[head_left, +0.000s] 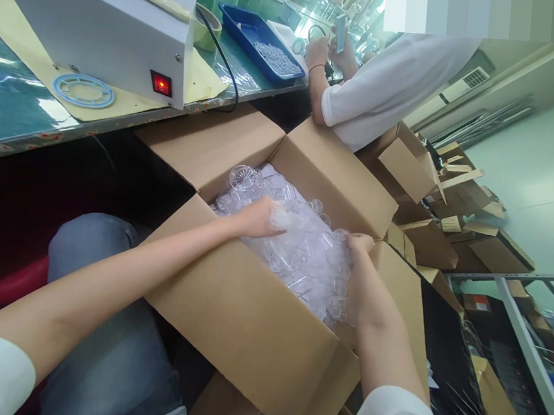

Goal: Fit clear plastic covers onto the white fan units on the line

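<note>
An open cardboard box with its flaps spread holds a heap of clear plastic pieces, some of them round. My left hand reaches over the near flap, its fingers curled round a bunch of clear, crumpled-looking plastic above the heap. At the right side of the box, my right hand is closed at the edge of the heap, next to a clear round piece. What its fingers hold is too small to make out.
A workbench along the upper left bears a white machine with a lit red switch, a blue ring and a blue tray. A person in white sleeves works beyond the box. More cardboard boxes and a metal rack stand at right.
</note>
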`<state>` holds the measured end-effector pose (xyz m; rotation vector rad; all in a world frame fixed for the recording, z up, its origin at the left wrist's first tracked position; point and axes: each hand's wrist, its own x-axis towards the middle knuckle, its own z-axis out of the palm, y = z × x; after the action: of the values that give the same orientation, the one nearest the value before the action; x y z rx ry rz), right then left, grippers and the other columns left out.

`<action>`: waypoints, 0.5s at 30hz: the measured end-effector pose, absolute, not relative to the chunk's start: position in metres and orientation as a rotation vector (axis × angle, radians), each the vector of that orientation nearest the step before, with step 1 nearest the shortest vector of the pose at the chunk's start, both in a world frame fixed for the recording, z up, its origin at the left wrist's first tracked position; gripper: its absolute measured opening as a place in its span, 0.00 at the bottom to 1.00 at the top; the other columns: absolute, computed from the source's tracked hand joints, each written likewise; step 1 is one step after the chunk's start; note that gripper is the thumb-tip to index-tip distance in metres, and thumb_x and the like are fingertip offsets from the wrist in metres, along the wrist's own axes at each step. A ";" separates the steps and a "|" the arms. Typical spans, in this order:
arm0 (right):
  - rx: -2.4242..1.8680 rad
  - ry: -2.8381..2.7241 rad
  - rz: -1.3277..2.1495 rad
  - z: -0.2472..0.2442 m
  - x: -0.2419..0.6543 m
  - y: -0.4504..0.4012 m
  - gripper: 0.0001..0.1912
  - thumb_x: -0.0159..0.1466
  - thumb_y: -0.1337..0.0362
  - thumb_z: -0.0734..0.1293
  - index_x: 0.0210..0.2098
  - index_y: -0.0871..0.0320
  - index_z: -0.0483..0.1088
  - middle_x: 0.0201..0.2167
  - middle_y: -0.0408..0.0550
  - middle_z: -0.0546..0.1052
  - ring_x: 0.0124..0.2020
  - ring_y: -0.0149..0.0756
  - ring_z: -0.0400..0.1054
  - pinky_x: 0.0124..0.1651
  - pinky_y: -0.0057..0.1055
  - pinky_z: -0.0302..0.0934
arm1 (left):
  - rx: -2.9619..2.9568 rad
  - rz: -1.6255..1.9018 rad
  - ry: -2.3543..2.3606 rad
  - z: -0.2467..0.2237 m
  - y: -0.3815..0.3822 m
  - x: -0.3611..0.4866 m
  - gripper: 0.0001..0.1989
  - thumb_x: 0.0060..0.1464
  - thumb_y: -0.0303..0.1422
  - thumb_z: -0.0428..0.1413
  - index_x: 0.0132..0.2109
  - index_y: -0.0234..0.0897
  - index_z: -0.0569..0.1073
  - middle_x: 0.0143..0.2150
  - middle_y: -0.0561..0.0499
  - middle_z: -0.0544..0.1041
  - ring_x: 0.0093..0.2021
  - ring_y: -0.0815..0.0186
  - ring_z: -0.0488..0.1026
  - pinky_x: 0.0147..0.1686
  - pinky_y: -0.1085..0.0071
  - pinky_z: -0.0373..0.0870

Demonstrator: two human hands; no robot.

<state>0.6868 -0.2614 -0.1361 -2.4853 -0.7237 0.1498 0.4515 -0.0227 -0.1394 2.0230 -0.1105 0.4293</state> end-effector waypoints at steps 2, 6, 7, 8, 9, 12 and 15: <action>-2.557 -0.615 0.120 -0.134 0.685 -0.257 0.14 0.68 0.59 0.64 0.51 0.58 0.69 0.51 0.51 0.72 0.47 0.40 0.70 0.47 0.41 0.68 | 2.023 0.430 -0.106 -0.139 -0.023 0.451 0.10 0.42 0.29 0.55 0.21 0.38 0.61 0.21 0.55 0.64 0.24 0.68 0.62 0.28 0.69 0.60; -2.571 -0.621 0.155 -0.119 0.668 -0.228 0.11 0.66 0.60 0.65 0.43 0.60 0.71 0.44 0.49 0.75 0.42 0.36 0.71 0.46 0.40 0.68 | 2.007 0.427 -0.091 -0.137 -0.022 0.446 0.05 0.42 0.30 0.56 0.27 0.37 0.66 0.25 0.53 0.69 0.27 0.65 0.67 0.31 0.69 0.64; -2.540 -0.678 0.193 -0.113 0.660 -0.218 0.09 0.65 0.60 0.67 0.39 0.60 0.72 0.39 0.48 0.76 0.39 0.35 0.71 0.44 0.38 0.68 | 1.997 0.432 -0.088 -0.136 -0.022 0.445 0.07 0.42 0.31 0.57 0.32 0.36 0.68 0.29 0.51 0.72 0.30 0.64 0.70 0.33 0.68 0.66; -2.495 -0.748 0.244 -0.107 0.650 -0.209 0.09 0.63 0.59 0.69 0.34 0.60 0.73 0.34 0.46 0.77 0.36 0.35 0.71 0.43 0.36 0.67 | 1.985 0.437 -0.086 -0.135 -0.022 0.444 0.14 0.41 0.32 0.58 0.39 0.35 0.69 0.34 0.49 0.74 0.34 0.62 0.72 0.36 0.67 0.68; -2.438 -0.826 0.304 -0.100 0.638 -0.200 0.10 0.60 0.58 0.71 0.31 0.60 0.73 0.30 0.45 0.77 0.33 0.34 0.71 0.41 0.35 0.67 | 1.971 0.443 -0.092 -0.135 -0.022 0.444 0.22 0.41 0.32 0.59 0.46 0.35 0.68 0.39 0.47 0.74 0.39 0.60 0.73 0.39 0.66 0.69; -2.249 -1.025 0.484 -0.086 0.605 -0.177 0.14 0.54 0.53 0.74 0.29 0.57 0.74 0.26 0.43 0.77 0.28 0.34 0.71 0.36 0.32 0.67 | 1.973 0.436 -0.219 -0.133 -0.024 0.443 0.29 0.41 0.34 0.61 0.53 0.37 0.66 0.49 0.44 0.74 0.50 0.56 0.72 0.47 0.64 0.69; -2.123 -1.086 0.550 -0.078 0.594 -0.169 0.19 0.53 0.47 0.73 0.34 0.57 0.74 0.31 0.46 0.79 0.32 0.36 0.73 0.36 0.33 0.68 | 2.040 0.416 -0.315 -0.134 -0.023 0.444 0.10 0.46 0.33 0.58 0.38 0.37 0.71 0.40 0.50 0.77 0.40 0.61 0.75 0.42 0.67 0.71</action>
<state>0.5938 -0.1691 -0.0778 -2.1230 -1.0856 0.5501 0.4436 -0.0233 -0.1339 2.0400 -0.3146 0.4158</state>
